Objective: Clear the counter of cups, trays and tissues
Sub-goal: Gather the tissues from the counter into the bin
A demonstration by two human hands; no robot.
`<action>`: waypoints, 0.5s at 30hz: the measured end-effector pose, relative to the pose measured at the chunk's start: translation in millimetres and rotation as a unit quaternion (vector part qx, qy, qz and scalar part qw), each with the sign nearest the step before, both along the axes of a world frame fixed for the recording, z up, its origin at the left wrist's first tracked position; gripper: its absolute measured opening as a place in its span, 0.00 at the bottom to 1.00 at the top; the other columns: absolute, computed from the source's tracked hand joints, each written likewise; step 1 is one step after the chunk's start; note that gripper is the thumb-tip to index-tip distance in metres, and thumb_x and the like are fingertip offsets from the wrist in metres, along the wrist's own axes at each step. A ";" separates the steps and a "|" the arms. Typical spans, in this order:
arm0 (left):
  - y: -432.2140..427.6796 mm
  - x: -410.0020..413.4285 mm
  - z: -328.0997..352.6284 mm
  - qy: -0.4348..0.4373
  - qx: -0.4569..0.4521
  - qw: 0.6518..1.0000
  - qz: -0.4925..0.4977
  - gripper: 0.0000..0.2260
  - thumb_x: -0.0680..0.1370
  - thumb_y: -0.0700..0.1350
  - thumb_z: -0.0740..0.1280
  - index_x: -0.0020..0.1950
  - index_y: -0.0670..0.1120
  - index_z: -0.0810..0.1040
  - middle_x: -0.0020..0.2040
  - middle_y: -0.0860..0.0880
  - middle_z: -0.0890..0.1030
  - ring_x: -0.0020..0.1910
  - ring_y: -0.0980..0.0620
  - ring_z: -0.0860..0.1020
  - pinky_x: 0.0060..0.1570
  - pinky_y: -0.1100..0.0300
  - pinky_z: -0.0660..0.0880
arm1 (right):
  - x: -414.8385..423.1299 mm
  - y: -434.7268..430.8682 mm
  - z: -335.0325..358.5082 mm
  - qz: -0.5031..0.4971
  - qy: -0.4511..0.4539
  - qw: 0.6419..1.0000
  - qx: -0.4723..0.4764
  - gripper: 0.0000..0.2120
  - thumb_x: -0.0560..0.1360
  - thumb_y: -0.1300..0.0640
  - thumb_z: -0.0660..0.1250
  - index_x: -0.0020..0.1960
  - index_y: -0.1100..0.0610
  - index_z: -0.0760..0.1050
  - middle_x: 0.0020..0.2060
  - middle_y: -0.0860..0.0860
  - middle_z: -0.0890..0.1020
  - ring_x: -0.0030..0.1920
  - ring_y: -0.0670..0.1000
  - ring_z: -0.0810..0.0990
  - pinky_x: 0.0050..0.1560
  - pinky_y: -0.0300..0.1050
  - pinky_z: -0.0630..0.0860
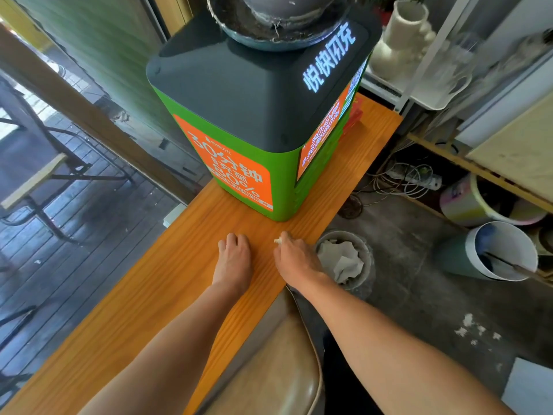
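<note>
Orange wooden desk [167,295] shows no cups or trays; right hand [294,259] fingers pinch a small white tissue scrap [278,241], left hand [233,259] lies flat, empty; near completion.

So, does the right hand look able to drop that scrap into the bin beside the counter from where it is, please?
Probably yes. The right hand pinches a small tissue scrap near the counter edge, and the open bin sits just beyond it on the floor, with nothing between.
</note>
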State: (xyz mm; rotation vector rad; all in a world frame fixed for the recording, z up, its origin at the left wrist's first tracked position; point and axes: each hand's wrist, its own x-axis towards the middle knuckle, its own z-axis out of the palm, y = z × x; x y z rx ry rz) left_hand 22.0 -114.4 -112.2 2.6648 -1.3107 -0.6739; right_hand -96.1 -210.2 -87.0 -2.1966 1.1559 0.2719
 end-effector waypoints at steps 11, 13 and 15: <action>2.2 -5.2 34.7 0.059 0.049 0.997 -0.009 0.09 0.77 0.38 0.58 0.49 0.44 0.77 0.49 0.46 0.73 0.48 0.45 0.74 0.45 0.52 0.75 | -18.9 0.4 21.5 0.000 0.018 1.000 0.017 0.07 0.81 0.62 0.53 0.52 0.58 0.70 0.54 0.56 0.73 0.45 0.57 0.74 0.40 0.49 0.66; -4.6 -14.6 43.3 0.072 0.053 0.996 -0.004 0.09 0.75 0.38 0.59 0.49 0.45 0.78 0.50 0.47 0.73 0.48 0.46 0.73 0.43 0.53 0.74 | -31.4 -0.8 26.8 -0.001 0.014 1.000 0.023 0.06 0.81 0.61 0.54 0.50 0.56 0.69 0.53 0.55 0.73 0.43 0.57 0.72 0.39 0.50 0.66; -13.3 -28.4 49.4 0.088 0.055 0.995 -0.008 0.09 0.75 0.39 0.59 0.49 0.45 0.78 0.51 0.46 0.73 0.49 0.44 0.74 0.43 0.53 0.74 | -47.1 -1.1 30.1 -0.008 -0.001 1.000 0.027 0.04 0.81 0.59 0.57 0.47 0.54 0.68 0.52 0.54 0.73 0.44 0.57 0.73 0.41 0.52 0.69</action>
